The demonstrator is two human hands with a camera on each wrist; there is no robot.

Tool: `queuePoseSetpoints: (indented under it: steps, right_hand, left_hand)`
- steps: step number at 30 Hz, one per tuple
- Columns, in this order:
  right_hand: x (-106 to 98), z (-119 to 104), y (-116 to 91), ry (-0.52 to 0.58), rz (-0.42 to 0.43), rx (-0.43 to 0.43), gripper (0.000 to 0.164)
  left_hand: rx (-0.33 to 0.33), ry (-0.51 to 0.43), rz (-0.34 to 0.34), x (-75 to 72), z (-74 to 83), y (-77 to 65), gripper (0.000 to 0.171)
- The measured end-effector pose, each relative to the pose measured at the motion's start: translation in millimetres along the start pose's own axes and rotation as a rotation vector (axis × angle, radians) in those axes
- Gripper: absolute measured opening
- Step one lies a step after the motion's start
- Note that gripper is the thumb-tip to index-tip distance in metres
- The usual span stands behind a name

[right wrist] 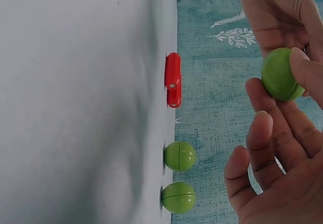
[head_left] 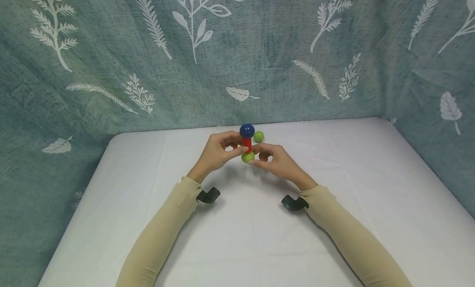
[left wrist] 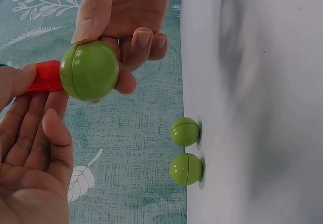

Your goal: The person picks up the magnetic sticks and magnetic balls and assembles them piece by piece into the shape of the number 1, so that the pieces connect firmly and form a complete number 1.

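A red rod (head_left: 247, 145) stands upright with a dark blue ball (head_left: 246, 130) on its top end and a green ball (head_left: 247, 157) at its lower end. My left hand (head_left: 219, 150) pinches the rod between thumb and fingers. From the other side, my right hand (head_left: 279, 160) holds the green ball by thumb and fingertips. In the left wrist view this green ball (left wrist: 90, 71), with a seam line round it, meets the end of the red rod (left wrist: 46, 76). The rod is hidden behind the hands in the right wrist view.
Two more green balls, one nearer (right wrist: 178, 198) and one beyond (right wrist: 179, 156), rest on the white table (head_left: 237, 237). Two red rods (right wrist: 173, 71) lie close together farther along. A patterned green curtain (head_left: 267, 81) hangs behind the table's far edge.
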State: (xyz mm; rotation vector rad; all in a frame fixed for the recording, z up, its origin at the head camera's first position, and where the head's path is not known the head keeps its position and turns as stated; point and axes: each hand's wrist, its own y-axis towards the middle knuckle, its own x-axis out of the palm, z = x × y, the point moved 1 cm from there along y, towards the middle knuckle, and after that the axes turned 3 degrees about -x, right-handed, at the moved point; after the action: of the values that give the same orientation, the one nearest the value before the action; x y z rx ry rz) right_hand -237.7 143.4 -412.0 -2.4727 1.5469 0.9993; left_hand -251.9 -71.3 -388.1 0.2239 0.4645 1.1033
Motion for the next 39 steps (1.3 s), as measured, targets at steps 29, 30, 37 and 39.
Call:
queuePoseSetpoints:
  steps: [29,30,37,39]
  right_hand:
    - [-1,-4,-2,-0.012,0.000,-0.015,0.030]
    - [-1,-4,-2,-0.013,-0.002,-0.020,0.030]
    - [0,-6,-2,-0.027,-0.005,0.000,0.030]
    - [0,-7,-2,-0.034,-0.003,0.010,0.030]
  left_hand:
    - [0.014,-0.016,0.004,-0.1,2.5,0.0,0.025]
    - [0.011,-0.014,0.004,0.1,2.4,0.0,0.025]
    - [0.001,-0.016,0.000,1.6,3.4,-0.6,0.025]
    - [0.008,-0.017,-0.004,1.8,3.3,-0.7,0.025]
